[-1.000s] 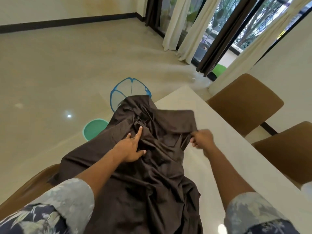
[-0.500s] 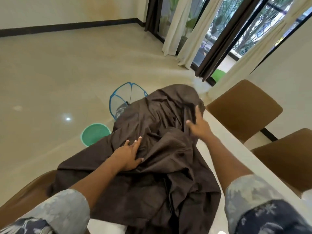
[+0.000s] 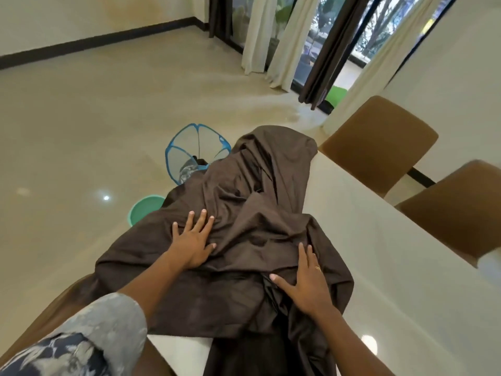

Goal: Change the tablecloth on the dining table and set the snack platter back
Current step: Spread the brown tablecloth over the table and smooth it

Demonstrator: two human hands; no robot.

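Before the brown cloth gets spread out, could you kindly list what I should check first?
1. Hands placed: left hand and right hand lie flat on the brown tablecloth: ok.
2. Cloth spread: it is bunched on the left side and the table is bare on the right: not ok.
3. Corners found: hidden in the folds: cannot tell.
4. Overhang free of the blue mesh hamper and green basin on the floor: cannot tell.
5. Nearby snack platter: not in view: cannot tell.

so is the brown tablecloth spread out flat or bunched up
Bunched up: the brown tablecloth lies in folds under the left hand and right hand, leaving much of the white tabletop bare.
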